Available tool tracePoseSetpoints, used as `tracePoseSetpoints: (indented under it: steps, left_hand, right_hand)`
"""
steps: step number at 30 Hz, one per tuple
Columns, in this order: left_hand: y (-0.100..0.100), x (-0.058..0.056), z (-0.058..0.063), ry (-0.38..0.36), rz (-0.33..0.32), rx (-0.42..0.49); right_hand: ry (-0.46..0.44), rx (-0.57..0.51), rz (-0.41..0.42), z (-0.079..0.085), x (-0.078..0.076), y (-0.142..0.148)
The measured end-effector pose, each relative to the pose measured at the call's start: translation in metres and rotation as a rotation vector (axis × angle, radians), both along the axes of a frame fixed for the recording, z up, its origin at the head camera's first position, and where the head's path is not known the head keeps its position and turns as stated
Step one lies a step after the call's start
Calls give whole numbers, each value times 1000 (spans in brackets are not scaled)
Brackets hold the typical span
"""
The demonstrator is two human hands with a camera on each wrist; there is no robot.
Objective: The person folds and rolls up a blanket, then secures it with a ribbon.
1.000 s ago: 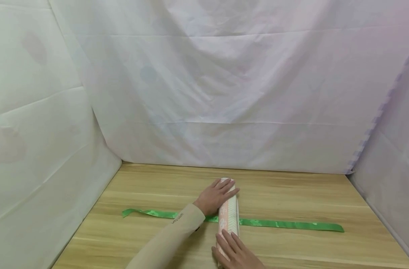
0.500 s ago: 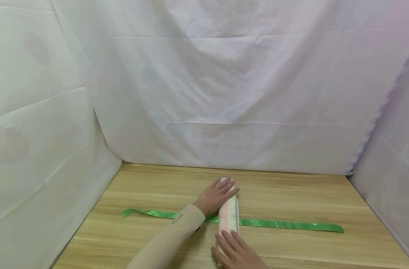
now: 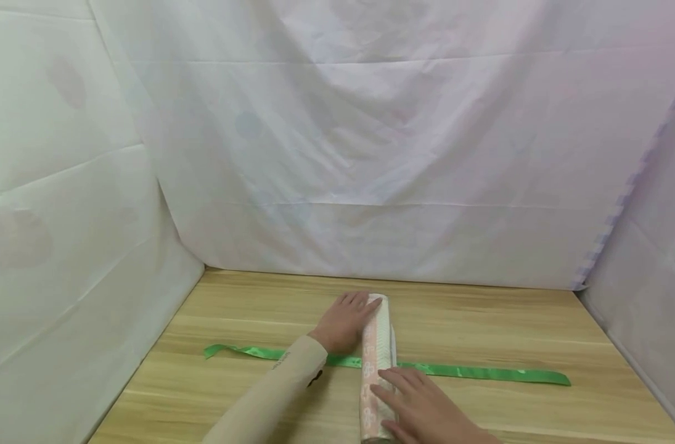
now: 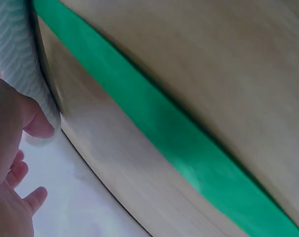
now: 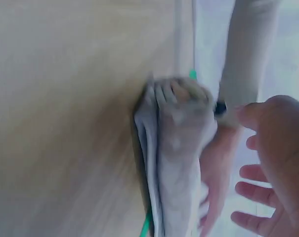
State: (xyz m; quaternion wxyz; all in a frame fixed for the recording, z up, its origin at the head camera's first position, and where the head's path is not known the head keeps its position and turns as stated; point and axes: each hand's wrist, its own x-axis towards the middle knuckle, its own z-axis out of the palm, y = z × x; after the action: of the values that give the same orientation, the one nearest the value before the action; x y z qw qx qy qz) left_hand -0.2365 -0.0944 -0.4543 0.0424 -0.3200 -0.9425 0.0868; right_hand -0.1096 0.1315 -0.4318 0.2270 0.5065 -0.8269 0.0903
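Fabric (image 3: 343, 154) hangs behind a wood-grain table (image 3: 492, 327) bearing ribbon (image 3: 495, 374).

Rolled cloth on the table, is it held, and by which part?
Neither hand grips the rolled cloth: the left hand only touches its far end; the right hand is open by its near end.

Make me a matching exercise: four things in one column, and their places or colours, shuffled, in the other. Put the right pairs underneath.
Things:
1. left hand
2. green ribbon
3. right hand
4. rolled cloth

Places and colours:
A. at the part nearer the head camera of the long pink and white thing
B. pink and white
C. at the far end of the long pink and white thing
D. across the wooden tabletop, showing on both sides of the long pink and white thing

Right pairs: 1-C, 2-D, 3-A, 4-B
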Motion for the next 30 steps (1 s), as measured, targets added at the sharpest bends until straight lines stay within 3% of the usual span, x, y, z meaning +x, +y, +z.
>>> tracePoseSetpoints:
  steps: [5, 9, 11, 15, 19, 25, 30]
  left_hand:
    - [-19, -2, -2, -63, 103, 147]
    - [-45, 0, -10, -51, 120, 254]
    - [-59, 4, -12, -87, 138, 329]
    - [-90, 17, -8, -262, 200, 509]
    - [-124, 30, -4, -448, 226, 654]
    - [-166, 45, 5, -600, 236, 759]
    - [-190, 54, 11, -629, 270, 746]
  right_hand:
    - [-209, -143, -74, 3, -17, 27]
    - [-339, -227, -140, 2, -35, 50]
    - [-403, -254, -138, 0, -43, 63]
    - [-528, -266, -144, -4, -58, 93]
    - [-666, -235, -245, -9, -71, 123]
    - [-828, -183, -381, -16, -85, 161]
    - [-875, -158, -418, -27, -91, 184]
